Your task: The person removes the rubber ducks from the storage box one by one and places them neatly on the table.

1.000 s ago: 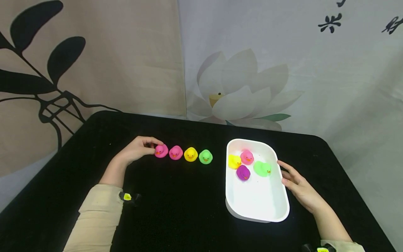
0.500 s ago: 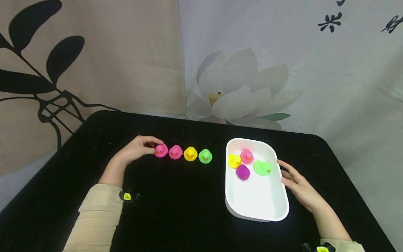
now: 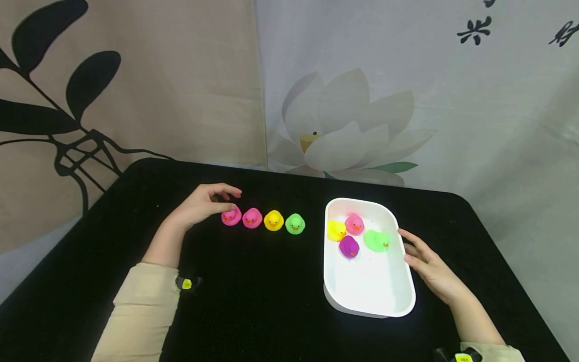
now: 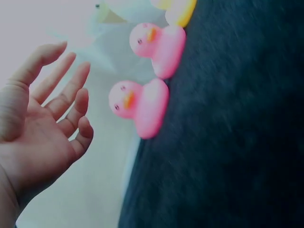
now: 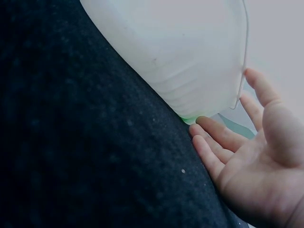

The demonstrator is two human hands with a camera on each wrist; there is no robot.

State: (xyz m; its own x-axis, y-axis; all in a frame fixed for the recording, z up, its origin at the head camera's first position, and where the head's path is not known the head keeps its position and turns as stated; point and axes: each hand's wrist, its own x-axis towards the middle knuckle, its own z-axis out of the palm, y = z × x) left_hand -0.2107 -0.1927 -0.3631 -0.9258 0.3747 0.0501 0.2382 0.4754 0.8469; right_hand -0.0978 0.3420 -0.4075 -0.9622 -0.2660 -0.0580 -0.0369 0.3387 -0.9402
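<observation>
My left hand (image 3: 201, 203) hovers over the leftmost pink rubber duck (image 3: 231, 216) with its fingers spread. In the left wrist view a gap shows between that hand (image 4: 47, 118) and the nearest duck (image 4: 145, 109), and nothing is in its palm. To the right, in a row, sit a second pink duck (image 3: 252, 218), a yellow duck (image 3: 274, 221) and a green duck (image 3: 295, 224). At the white plastic tray (image 3: 371, 299), my right hand (image 3: 431, 271) rests its fingertips against the right-hand wall with fingers extended.
Inside the tray are a yellow duck (image 3: 335, 231), a pink duck (image 3: 355, 224), a purple duck (image 3: 349, 247) and a green duck (image 3: 376, 241). A black cloth (image 3: 258, 301) covers the table. A printed curtain (image 3: 203, 90) hangs behind its far edge.
My left hand has let go of the leftmost pink duck and lifted up, its fingers opening. The duck stays in the row. The right hand and tray have not visibly moved.
</observation>
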